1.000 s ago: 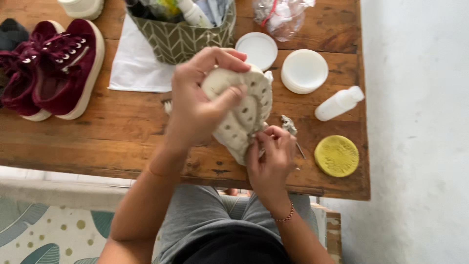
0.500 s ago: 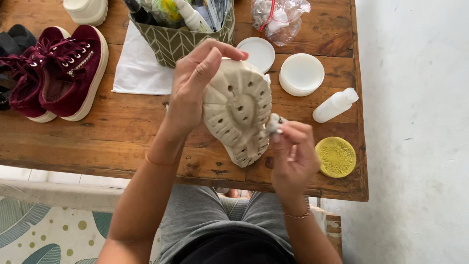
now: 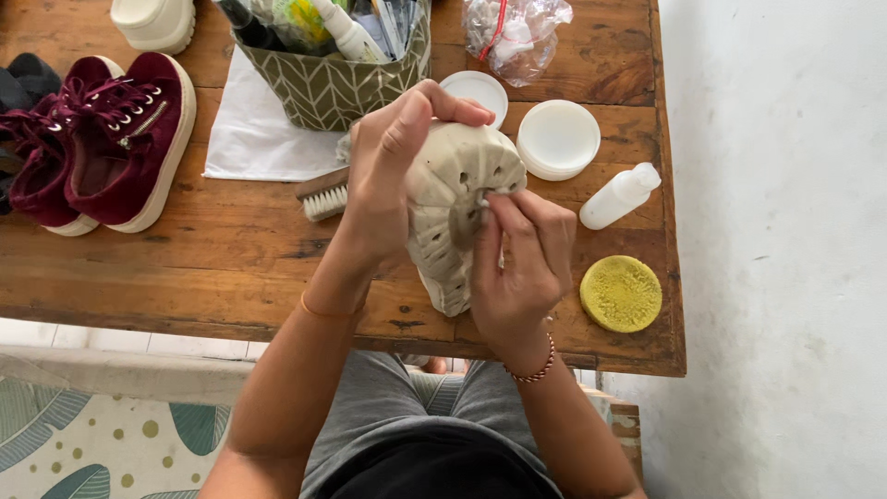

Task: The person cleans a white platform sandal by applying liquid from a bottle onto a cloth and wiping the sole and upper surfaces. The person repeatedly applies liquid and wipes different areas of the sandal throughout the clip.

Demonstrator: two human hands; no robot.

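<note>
The left hand holds a pale shoe with its dirty sole turned up, in the middle of the frame, above the front part of the wooden desk. Its grip is closed around the toe end, thumb on top and fingers behind. The right hand has a narrow grip: thumb and first finger pinch a small white tool whose kind I cannot tell, and its tip touches one of the holes in the tread.

To do this step well, I think the left hand should keep the sole steady and tilted toward the eyes, while the right hand works with short, light moves of the tip, hole by hole, so the tool does not slip out of the groove.

Around the hands there is some open room. A small brush lies on the desk just beside the left wrist, partly under it. In the upper middle of the frame a patterned basket with bottles and tools stands on a white cloth, close behind the shoe. Two round white lids and a small white bottle lie to the right of the shoe, and a yellow round sponge sits near the right edge of the desk, close to its front corner. A pair of dark red shoes stands at the upper left, well apart. The front edge of the desk runs just under the wrists, so the elbows move free above the lap.
</note>
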